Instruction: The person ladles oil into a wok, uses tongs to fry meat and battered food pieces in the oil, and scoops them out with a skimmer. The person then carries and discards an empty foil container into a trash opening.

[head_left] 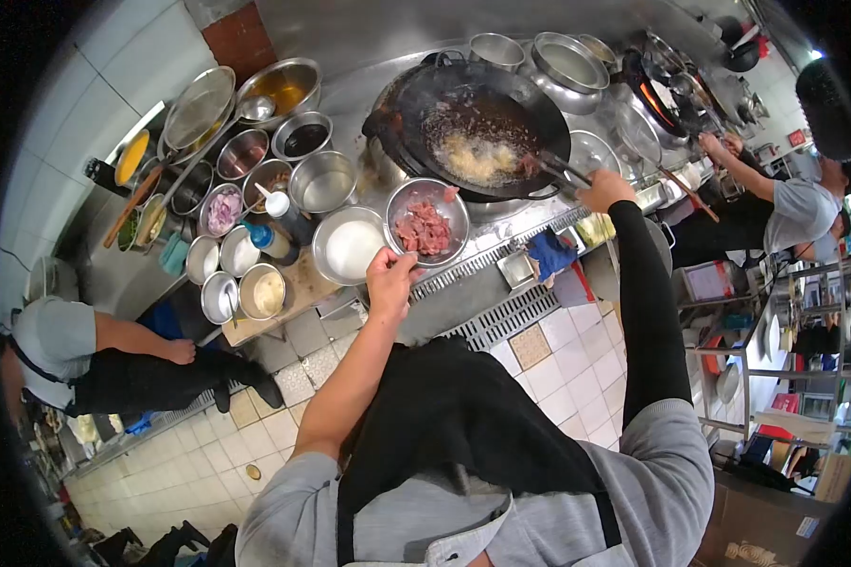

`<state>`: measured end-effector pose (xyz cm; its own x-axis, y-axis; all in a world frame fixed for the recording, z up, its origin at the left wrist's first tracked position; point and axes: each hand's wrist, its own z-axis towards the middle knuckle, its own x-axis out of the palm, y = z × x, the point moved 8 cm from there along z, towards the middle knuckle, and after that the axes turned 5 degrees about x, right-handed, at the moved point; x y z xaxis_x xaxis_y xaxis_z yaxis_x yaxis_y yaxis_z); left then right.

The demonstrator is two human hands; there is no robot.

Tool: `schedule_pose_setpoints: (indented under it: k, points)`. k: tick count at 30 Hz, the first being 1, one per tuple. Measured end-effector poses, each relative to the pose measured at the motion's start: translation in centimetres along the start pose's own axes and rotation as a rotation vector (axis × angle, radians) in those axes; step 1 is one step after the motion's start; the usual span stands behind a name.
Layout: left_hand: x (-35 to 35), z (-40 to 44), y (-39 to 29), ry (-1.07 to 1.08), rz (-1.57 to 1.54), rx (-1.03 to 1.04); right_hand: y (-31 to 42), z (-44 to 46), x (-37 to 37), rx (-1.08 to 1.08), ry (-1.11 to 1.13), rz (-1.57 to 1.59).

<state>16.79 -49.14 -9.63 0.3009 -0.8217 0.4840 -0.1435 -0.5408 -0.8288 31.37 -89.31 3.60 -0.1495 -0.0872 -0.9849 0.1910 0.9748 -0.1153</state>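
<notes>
My left hand grips the near rim of a metal bowl with its fingers closed. Strips of raw pinkish meat lie in that bowl, just in front of the wok. Wrapped round dark tongs is my right hand, at the wok's right edge. The tongs' tips reach over the wok, near bits of meat. Inside the black wok, pale foam bubbles in dark oil. A bowl of white powder or liquid stands left of the meat bowl.
Bowls of sauces and ingredients, including chopped onion, crowd the left counter, with squeeze bottles among them. A ladle and a strainer rest behind. One person stands at left; another works at right beside a flaming burner.
</notes>
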Motion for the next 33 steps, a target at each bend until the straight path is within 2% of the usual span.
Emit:
schedule_pose_setpoints:
  k: [1,4,8,9,12,15,18,24,25,29,33]
  points:
    - [-0.1,0.0,-0.1,-0.002,0.000,0.003,-0.7,0.3,0.3,0.053,-0.015,0.058]
    - [-0.5,-0.1,-0.5,-0.004,0.017,0.005,1.1,-2.2,-2.0,-0.054,-0.011,-0.003]
    - [-0.8,0.3,0.1,0.008,0.024,-0.004,4.4,-6.2,-5.9,-0.251,-0.204,0.097]
    - [-0.8,0.3,0.3,0.013,0.027,-0.006,6.7,-8.4,-7.6,-0.295,-0.160,0.014]
    - [-0.2,0.6,0.3,0.031,0.036,-0.005,10.0,-12.0,-8.1,-0.477,-0.219,0.064]
    - [0.7,0.5,-0.1,0.038,0.033,-0.002,12.6,-13.5,-6.8,-0.546,-0.177,-0.003]
    - [0.9,0.5,-0.1,0.030,0.027,-0.003,12.8,-13.2,-6.2,-0.530,-0.194,0.028]
    - [-0.4,1.0,0.7,0.006,0.036,-0.007,8.5,-10.9,-7.1,-0.348,-0.176,0.034]
    - [-0.7,1.0,0.9,0.006,0.019,-0.004,7.7,-10.0,-6.9,-0.276,-0.073,-0.013]
    - [-1.2,0.9,0.7,0.004,0.000,0.014,3.1,-5.4,-2.7,-0.140,-0.065,-0.050]
    - [-1.4,0.3,-0.2,-0.014,-0.028,0.012,-1.9,-2.3,0.0,-0.018,-0.179,0.104]
